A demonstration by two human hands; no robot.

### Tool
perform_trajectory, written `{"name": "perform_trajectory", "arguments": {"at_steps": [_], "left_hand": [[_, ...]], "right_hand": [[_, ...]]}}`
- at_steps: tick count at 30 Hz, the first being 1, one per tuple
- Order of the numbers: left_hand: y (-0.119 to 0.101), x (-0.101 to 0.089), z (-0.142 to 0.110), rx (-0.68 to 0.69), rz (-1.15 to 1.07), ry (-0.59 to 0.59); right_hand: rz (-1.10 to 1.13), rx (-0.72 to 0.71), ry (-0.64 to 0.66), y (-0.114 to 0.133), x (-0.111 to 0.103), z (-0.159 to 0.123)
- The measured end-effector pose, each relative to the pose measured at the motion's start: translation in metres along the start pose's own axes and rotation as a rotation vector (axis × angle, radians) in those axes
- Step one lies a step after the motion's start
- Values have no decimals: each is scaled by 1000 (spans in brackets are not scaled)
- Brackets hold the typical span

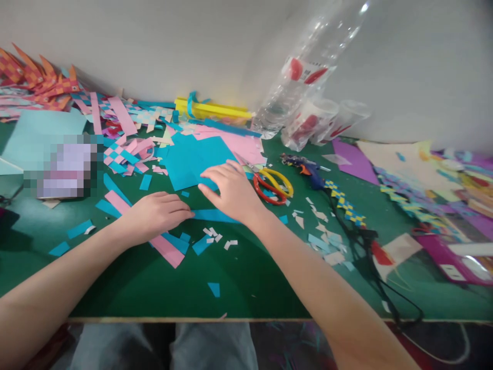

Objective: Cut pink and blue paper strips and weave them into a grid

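My left hand (pixel 157 216) lies palm down, fingers together and nearly straight, over crossed paper strips; I cannot tell whether anything is pinched beneath it. Its fingertips meet the left end of a long, flat, bright blue paper strip (pixel 215 216). That strip lies across the smooth green tabletop (pixel 246 293) in front of me, running right beneath my other hand.

My right hand (pixel 234 192) is open, thumb and index finger spread apart, over the strip and near the lower right corner of a broad, angular blue paper sheet (pixel 196 159). Lower fingers hidden from view.

Under the left hand, a matte pink paper strip (pixel 167 251) slants out at both sides, crossing blue ones. Small, crisp-edged white paper scraps (pixel 212 235) lie just below the blue strip.

Just right of my right hand: scissors with rounded red and yellow plastic handles (pixel 273 186). Farther right, a dark blue glue gun (pixel 314 176) and a narrow blue-and-yellow woven paper band (pixel 344 203), its edges zigzag.

Behind: a folded yellow paper length (pixel 219 110) and glossy, transparent plastic cups (pixel 311 123) in crinkled wrapping. Far left, spiky orange-and-red checkered woven paper pieces (pixel 42 79) against the wall.
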State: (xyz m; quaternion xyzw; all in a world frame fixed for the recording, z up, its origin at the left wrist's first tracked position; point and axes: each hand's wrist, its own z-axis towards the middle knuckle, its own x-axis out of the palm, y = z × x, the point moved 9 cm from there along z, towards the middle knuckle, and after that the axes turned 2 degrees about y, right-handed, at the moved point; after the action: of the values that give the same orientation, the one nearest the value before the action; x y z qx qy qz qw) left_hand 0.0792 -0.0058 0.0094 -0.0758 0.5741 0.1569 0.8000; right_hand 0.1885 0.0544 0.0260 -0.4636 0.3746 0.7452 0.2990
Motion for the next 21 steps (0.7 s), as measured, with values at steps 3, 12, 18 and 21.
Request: {"name": "perform_trajectory", "arguments": {"at_steps": [3, 12, 18, 21], "left_hand": [[5, 1, -2, -26, 56, -4], [34, 2, -3, -248, 78, -8], [47, 0, -9, -343, 79, -65], [47, 3, -9, -329, 109, -48]], "right_hand": [[1, -127, 76, 12, 5, -19], [-25, -242, -57, 14, 8, -46], [169, -650, 60, 78, 14, -72], [147, -672, 75, 78, 14, -75]]}}
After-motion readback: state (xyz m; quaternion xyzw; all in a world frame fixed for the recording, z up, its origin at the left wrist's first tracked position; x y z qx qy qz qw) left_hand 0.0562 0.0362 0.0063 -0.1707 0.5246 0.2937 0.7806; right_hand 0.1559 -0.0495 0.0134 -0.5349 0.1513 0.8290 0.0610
